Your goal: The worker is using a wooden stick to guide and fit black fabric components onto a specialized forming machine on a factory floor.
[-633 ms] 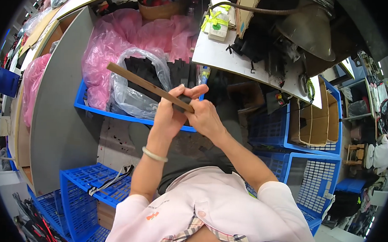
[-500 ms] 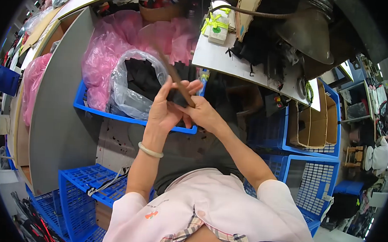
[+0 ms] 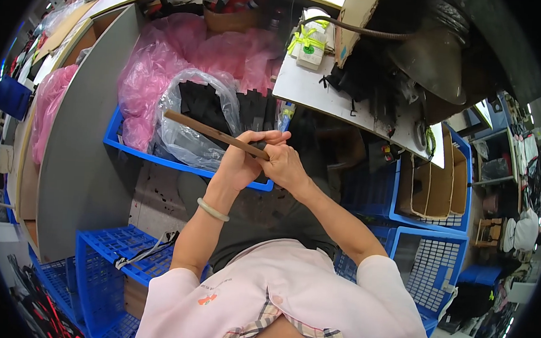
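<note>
My right hand [image 3: 285, 165] is closed around one end of a flat brown wooden stick [image 3: 208, 131]. The stick points up and to the left, over a clear plastic bag [image 3: 189, 149]. Close against the right hand, my left hand [image 3: 241, 162] has its fingers stretched out to the right, and the stick crosses over it. Something small and dark shows between the two hands, too hidden to name. Black fabric pieces [image 3: 203, 107] lie in the clear bag, which sits in a blue crate [image 3: 179, 165]. More black strips [image 3: 253, 110] stand beside the bag.
Pink plastic bags [image 3: 153, 65] fill the crate's back and left. A grey panel [image 3: 81, 153] rises at left. A white table [image 3: 299, 88] with a lamp [image 3: 432, 61] juts in at upper right. Blue crates [image 3: 433, 223] stand at right, another [image 3: 125, 247] at lower left.
The stick has swung down to the left, from steep to nearly level. My left fingers have come closer together and point right, while my right hand keeps its grip.
</note>
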Tool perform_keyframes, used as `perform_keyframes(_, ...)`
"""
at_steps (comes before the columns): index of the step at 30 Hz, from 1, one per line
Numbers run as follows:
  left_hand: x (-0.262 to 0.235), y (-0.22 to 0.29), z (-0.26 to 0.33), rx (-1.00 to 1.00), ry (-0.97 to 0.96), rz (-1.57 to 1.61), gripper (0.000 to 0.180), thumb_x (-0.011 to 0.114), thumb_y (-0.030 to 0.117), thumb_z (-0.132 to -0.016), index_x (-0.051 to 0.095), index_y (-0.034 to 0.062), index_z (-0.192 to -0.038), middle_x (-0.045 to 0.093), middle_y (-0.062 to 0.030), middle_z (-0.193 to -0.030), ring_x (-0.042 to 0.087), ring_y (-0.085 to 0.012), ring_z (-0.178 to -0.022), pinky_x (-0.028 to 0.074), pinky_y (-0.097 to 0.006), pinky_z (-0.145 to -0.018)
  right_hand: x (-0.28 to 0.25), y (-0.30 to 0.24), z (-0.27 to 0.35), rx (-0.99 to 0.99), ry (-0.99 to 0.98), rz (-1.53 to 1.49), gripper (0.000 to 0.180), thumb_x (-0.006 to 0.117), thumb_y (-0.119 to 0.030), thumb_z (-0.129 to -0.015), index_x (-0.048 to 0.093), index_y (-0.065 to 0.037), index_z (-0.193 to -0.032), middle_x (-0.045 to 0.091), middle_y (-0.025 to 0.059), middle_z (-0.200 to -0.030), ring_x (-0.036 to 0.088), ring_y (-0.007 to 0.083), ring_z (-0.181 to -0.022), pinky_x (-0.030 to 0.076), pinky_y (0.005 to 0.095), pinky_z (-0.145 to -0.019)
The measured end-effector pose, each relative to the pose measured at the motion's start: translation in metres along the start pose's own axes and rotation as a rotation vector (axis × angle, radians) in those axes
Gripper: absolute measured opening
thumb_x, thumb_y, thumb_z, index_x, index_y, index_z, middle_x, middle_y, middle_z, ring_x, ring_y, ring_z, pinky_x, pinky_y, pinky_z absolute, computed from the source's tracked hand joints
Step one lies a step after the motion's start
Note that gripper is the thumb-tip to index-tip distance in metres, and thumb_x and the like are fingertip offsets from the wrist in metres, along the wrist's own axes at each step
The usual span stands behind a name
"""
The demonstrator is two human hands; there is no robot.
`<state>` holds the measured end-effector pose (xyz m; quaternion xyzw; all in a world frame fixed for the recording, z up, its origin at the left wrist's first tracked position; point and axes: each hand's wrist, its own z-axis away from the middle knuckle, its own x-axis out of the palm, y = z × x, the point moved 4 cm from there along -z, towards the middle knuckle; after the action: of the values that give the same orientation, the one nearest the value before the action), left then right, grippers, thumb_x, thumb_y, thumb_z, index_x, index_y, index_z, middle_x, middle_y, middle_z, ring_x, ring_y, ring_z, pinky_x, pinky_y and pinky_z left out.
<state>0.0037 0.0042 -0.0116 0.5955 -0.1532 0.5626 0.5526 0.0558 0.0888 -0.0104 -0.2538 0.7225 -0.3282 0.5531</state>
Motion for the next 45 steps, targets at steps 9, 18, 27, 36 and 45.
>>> perform_keyframes(9,-0.014,-0.006,-0.004,0.234,0.233,0.310,0.041,0.057,0.035,-0.092,0.045,0.0121,-0.059,0.066,-0.0167,-0.079,0.064,-0.0285,-0.089,0.048,-0.039,-0.086,-0.004,-0.019,0.024,0.514,-0.169,-1.167,0.034,0.062,-0.026,-0.089,0.057,-0.005,-0.063,0.051,0.0028,-0.048,0.043,0.0063,-0.035,0.025,0.0205,-0.034)
perform_keyframes(18,0.011,0.011,0.019,0.286,0.097,-0.147,0.043,0.056,0.036,-0.091,0.046,0.0115,-0.057,0.066,-0.0219,-0.095,0.060,-0.0281,-0.101,0.043,-0.037,-0.095,0.005,-0.016,0.022,0.160,-0.136,-0.585,0.015,0.059,-0.009,-0.085,0.056,0.000,-0.073,0.057,0.0070,-0.054,0.057,0.0134,-0.050,0.044,0.0262,-0.048)
perform_keyframes(27,0.015,0.012,0.015,0.217,0.038,0.044,0.046,0.046,0.046,-0.094,0.047,0.0097,-0.065,0.062,-0.0228,-0.107,0.057,-0.0326,-0.107,0.056,-0.042,-0.075,-0.015,-0.032,0.019,0.418,0.073,-1.231,0.017,0.067,-0.014,-0.084,0.061,-0.004,-0.070,0.052,0.0009,-0.051,0.043,0.0055,-0.037,0.024,0.0189,-0.033)
perform_keyframes(36,0.032,0.025,0.019,0.251,-0.062,-0.313,0.040,0.050,0.030,-0.093,0.058,-0.0035,-0.072,0.061,-0.0322,-0.103,0.063,-0.0312,-0.096,0.050,-0.038,-0.086,0.000,-0.042,0.033,0.348,-0.263,-1.117,0.020,0.054,-0.020,-0.091,0.055,-0.005,-0.078,0.055,0.0076,-0.053,0.047,0.0110,-0.038,0.030,0.0238,-0.036)
perform_keyframes(45,0.061,0.021,0.007,0.577,-0.037,-0.118,0.040,0.054,0.036,-0.093,0.053,0.0029,-0.070,0.064,-0.0235,-0.099,0.060,-0.0303,-0.100,0.042,-0.044,-0.096,-0.037,-0.040,0.022,0.325,-0.152,-1.454,0.025,0.058,-0.016,-0.091,0.051,-0.010,-0.068,0.047,0.0017,-0.047,0.033,0.0053,-0.034,0.022,0.0202,-0.033)
